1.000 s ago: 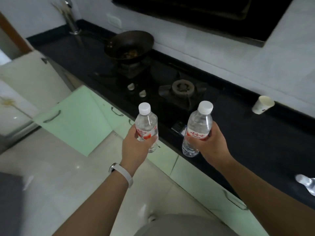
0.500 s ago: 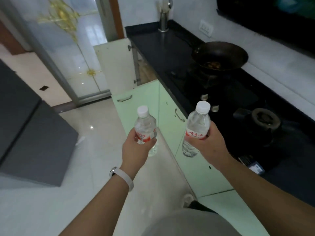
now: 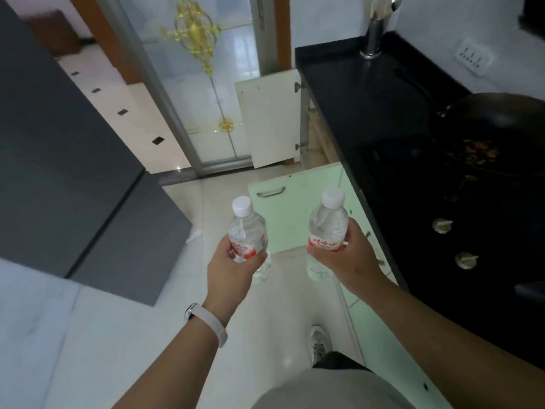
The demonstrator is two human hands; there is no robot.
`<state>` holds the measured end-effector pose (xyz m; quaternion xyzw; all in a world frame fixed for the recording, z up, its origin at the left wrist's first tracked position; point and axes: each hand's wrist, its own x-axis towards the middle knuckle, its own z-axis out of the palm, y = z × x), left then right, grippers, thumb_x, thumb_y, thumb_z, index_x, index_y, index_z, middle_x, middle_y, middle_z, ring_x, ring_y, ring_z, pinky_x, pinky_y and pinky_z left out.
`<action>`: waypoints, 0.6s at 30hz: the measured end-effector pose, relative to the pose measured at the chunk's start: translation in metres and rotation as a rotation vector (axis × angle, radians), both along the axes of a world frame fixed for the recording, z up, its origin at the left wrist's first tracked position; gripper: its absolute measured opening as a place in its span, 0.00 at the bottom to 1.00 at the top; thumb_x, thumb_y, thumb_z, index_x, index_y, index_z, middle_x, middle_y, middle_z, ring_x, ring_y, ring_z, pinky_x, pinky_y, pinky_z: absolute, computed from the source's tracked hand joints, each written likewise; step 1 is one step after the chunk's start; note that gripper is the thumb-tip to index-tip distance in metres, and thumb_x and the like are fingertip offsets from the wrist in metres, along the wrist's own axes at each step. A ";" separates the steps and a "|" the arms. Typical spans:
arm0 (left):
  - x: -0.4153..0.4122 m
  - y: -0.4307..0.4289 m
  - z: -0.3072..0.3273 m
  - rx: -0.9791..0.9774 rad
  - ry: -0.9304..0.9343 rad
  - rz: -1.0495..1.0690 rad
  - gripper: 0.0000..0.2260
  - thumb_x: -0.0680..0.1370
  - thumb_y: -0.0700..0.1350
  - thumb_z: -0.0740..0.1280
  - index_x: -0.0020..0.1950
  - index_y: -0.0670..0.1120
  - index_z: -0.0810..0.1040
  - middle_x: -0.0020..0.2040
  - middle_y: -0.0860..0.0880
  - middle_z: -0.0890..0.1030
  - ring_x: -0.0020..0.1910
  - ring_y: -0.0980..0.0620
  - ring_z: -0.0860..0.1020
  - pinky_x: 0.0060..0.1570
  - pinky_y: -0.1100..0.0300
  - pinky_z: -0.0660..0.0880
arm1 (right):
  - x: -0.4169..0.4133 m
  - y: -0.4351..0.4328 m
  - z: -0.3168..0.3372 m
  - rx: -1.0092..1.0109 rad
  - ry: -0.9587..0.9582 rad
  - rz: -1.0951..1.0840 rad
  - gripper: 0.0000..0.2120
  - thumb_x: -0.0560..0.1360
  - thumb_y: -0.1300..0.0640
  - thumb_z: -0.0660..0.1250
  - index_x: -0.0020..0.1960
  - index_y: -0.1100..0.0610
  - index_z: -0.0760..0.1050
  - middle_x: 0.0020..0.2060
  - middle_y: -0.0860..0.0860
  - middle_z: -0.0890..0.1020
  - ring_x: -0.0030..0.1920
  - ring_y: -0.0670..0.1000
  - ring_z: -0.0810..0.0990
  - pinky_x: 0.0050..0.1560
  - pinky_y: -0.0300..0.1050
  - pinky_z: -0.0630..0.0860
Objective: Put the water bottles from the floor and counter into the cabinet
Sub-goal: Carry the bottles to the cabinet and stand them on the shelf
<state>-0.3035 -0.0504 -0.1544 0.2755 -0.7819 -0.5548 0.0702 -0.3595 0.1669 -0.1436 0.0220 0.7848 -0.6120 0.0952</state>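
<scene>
Both forearms stretch forward over the tiled floor [image 3: 141, 343]. The left hand [image 3: 231, 271], wristband [image 3: 208, 323] behind it, curls round the left water bottle [image 3: 247, 231] at its red label, upright. The right hand [image 3: 349, 258] grips the right water bottle [image 3: 327, 225] likewise, just beside the edge of the black desk [image 3: 368, 107].

Two upright clear water bottles, white-capped, red-labelled: left bottle [image 3: 246, 228], right bottle [image 3: 327, 224].

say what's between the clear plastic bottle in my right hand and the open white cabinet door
An open pale green cabinet door, in the head view.
</scene>
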 end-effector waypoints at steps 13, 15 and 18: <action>-0.101 -0.035 0.020 -0.017 0.064 0.118 0.20 0.70 0.42 0.79 0.58 0.56 0.80 0.47 0.61 0.85 0.46 0.63 0.82 0.47 0.64 0.75 | -0.151 -0.056 0.009 -0.024 0.033 0.205 0.27 0.64 0.54 0.81 0.58 0.43 0.73 0.47 0.41 0.82 0.43 0.39 0.82 0.48 0.46 0.82; -0.107 -0.051 0.021 -0.018 0.075 0.135 0.19 0.70 0.41 0.79 0.57 0.56 0.80 0.46 0.61 0.85 0.46 0.63 0.82 0.47 0.63 0.75 | -0.163 -0.073 0.007 -0.021 0.032 0.235 0.26 0.63 0.53 0.82 0.56 0.42 0.73 0.46 0.40 0.83 0.44 0.41 0.83 0.52 0.52 0.81; -0.115 -0.076 0.020 -0.009 0.084 0.177 0.20 0.68 0.45 0.79 0.58 0.56 0.80 0.47 0.61 0.85 0.46 0.62 0.82 0.49 0.60 0.76 | -0.176 -0.101 0.003 -0.003 0.042 0.259 0.26 0.61 0.50 0.82 0.53 0.41 0.73 0.45 0.39 0.83 0.45 0.43 0.83 0.54 0.54 0.80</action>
